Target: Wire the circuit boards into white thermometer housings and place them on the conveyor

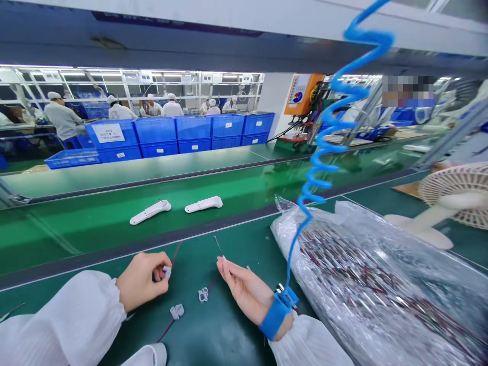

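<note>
My left hand (143, 279) pinches a small white plastic part (166, 271) with a thin red wire rising from it. To its right, my right hand (246, 290) is palm up, its fingertips closed on a thin wired component (218, 246). A blue strap (279, 312) circles my right wrist and joins a coiled blue cord. Between the hands a clear plastic part with round rings (203, 294) lies on the green table. Another small clear part (177, 311) with a red wire lies nearer me. A white housing (150, 355) shows at the bottom edge.
Two white housings (150, 212) (203, 204) lie on the green conveyor (95, 218). A plastic bag of wired components (354, 274) covers the right side, beside a white fan (453, 203). Blue bins (156, 131) stand across the line, with several people in white behind.
</note>
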Demonstrator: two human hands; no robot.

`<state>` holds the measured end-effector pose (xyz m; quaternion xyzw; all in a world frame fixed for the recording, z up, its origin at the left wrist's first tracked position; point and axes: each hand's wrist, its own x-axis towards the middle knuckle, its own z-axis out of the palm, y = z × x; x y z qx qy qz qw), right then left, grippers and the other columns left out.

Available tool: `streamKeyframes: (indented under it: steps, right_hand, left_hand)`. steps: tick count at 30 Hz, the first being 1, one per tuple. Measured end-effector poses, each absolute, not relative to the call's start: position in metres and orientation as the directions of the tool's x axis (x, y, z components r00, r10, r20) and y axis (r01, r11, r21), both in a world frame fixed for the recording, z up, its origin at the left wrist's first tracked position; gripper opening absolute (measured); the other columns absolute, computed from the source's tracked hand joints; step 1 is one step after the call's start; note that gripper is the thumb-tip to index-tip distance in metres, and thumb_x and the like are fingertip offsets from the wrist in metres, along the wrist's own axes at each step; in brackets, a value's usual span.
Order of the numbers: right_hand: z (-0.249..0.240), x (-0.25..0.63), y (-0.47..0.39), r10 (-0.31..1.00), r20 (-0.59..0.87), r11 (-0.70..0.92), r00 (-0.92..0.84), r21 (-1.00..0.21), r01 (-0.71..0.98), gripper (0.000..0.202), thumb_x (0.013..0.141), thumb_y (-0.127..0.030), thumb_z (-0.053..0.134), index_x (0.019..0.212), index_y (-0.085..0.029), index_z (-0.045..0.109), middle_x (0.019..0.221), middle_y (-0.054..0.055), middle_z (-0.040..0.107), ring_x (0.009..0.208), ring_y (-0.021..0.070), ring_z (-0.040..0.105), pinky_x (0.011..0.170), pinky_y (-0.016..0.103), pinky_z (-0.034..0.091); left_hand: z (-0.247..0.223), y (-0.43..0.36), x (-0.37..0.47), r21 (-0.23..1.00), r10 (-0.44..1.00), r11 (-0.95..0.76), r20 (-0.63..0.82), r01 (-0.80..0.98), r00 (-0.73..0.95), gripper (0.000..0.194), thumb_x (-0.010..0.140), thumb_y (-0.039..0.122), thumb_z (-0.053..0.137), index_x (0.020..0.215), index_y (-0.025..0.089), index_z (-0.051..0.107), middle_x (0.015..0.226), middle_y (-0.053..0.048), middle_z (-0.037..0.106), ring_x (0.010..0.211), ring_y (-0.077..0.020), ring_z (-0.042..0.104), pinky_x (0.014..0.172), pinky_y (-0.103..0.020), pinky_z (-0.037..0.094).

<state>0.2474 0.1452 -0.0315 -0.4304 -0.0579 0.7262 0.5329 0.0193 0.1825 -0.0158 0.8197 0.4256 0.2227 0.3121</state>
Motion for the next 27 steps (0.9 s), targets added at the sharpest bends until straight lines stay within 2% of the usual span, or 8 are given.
streamKeyframes:
  steps: [2, 4, 6, 10, 12, 14, 22, 27]
  right_hand:
    - [-0.033, 0.248, 0.145, 0.837, -0.544, -0.432, -0.067, -0.58, -0.691, 0.017, 0.079, -0.003, 0.044, 0.07, -0.007, 0.059, 0.066, 0.004, 0.063, 0.063, 0.0057, 0.063, 0.061, 0.008, 0.051]
    - [-0.035, 0.25, 0.144, 0.86, -0.506, -0.426, -0.067, -0.639, -0.641, 0.007, 0.074, -0.009, 0.054, 0.071, -0.008, 0.059, 0.063, 0.005, 0.064, 0.059, 0.01, 0.064, 0.054, 0.014, 0.052]
    - [-0.038, 0.251, 0.146, 0.882, -0.467, -0.415, -0.073, -0.693, -0.589, 0.007, 0.068, -0.014, 0.062, 0.072, -0.008, 0.06, 0.065, 0.007, 0.065, 0.058, 0.0135, 0.063, 0.047, 0.018, 0.051]
    - [-0.043, 0.256, 0.151, 0.918, -0.393, -0.355, -0.051, -0.758, -0.547, 0.011, 0.063, -0.019, 0.065, 0.065, -0.01, 0.057, 0.055, 0.001, 0.061, 0.045, 0.0079, 0.055, 0.038, 0.016, 0.043]
    - [-0.046, 0.258, 0.154, 0.937, -0.35, -0.299, -0.012, -0.783, -0.546, 0.014, 0.065, -0.022, 0.062, 0.061, -0.011, 0.055, 0.045, -0.004, 0.053, 0.038, 0.004, 0.047, 0.035, 0.014, 0.037]
    - [-0.049, 0.26, 0.156, 0.949, -0.312, -0.246, 0.032, -0.803, -0.543, 0.016, 0.066, -0.026, 0.06, 0.061, -0.012, 0.054, 0.042, -0.007, 0.047, 0.035, 0.0026, 0.041, 0.033, 0.013, 0.032]
    - [-0.067, 0.255, 0.162, 0.954, -0.279, -0.187, 0.109, -0.84, -0.51, 0.029, 0.055, -0.04, 0.062, 0.053, -0.014, 0.05, 0.034, -0.008, 0.043, 0.026, 0.0029, 0.035, 0.026, 0.016, 0.024]
    - [-0.067, 0.251, 0.161, 0.946, -0.301, -0.2, 0.123, -0.836, -0.51, 0.028, 0.055, -0.04, 0.059, 0.052, -0.014, 0.05, 0.033, -0.007, 0.044, 0.025, 0.0024, 0.035, 0.024, 0.015, 0.024]
  left_hand:
    - [-0.009, 0.186, 0.027, 0.81, 0.886, -0.283, 0.015, 0.514, 0.464, 0.003, 0.064, 0.015, 0.046, 0.064, 0.017, 0.044, 0.064, -0.004, 0.061, 0.053, -0.0142, 0.056, 0.051, -0.027, 0.048]
    - [-0.006, 0.189, 0.035, 0.883, 0.904, -0.15, -0.06, 0.444, 0.424, 0.009, 0.065, 0.017, 0.046, 0.06, 0.018, 0.038, 0.069, -0.007, 0.063, 0.056, -0.0145, 0.059, 0.052, -0.027, 0.05]
    - [-0.005, 0.191, 0.043, 0.922, 0.906, -0.059, -0.112, 0.384, 0.409, 0.01, 0.065, 0.017, 0.049, 0.063, 0.017, 0.039, 0.066, -0.006, 0.064, 0.055, -0.0146, 0.059, 0.051, -0.028, 0.05]
    - [-0.008, 0.212, 0.067, 0.953, 0.907, 0.012, -0.138, 0.303, 0.398, 0.034, 0.067, 0.012, 0.055, 0.098, 0.012, 0.041, 0.067, -0.003, 0.063, 0.06, -0.0144, 0.061, 0.057, -0.028, 0.051]
    - [-0.012, 0.236, 0.087, 0.958, 0.91, -0.005, -0.115, 0.287, 0.398, 0.035, 0.073, 0.012, 0.054, 0.105, 0.009, 0.042, 0.077, -0.005, 0.063, 0.067, -0.0142, 0.061, 0.063, -0.029, 0.051]
    - [-0.017, 0.268, 0.112, 0.954, 0.913, -0.056, -0.07, 0.293, 0.402, 0.023, 0.079, 0.018, 0.051, 0.1, 0.01, 0.049, 0.086, -0.006, 0.061, 0.073, -0.0148, 0.06, 0.065, -0.032, 0.05]
    - [-0.045, 0.373, 0.209, 0.832, 0.912, -0.364, 0.229, 0.418, 0.34, 0.024, 0.082, 0.026, 0.048, 0.102, 0.014, 0.051, 0.103, -0.007, 0.054, 0.088, -0.0186, 0.055, 0.074, -0.038, 0.046]
    - [-0.064, 0.392, 0.231, 0.708, 0.89, -0.449, 0.299, 0.545, 0.345, 0.022, 0.083, 0.026, 0.046, 0.101, 0.015, 0.052, 0.105, -0.007, 0.054, 0.089, -0.0182, 0.054, 0.075, -0.038, 0.046]
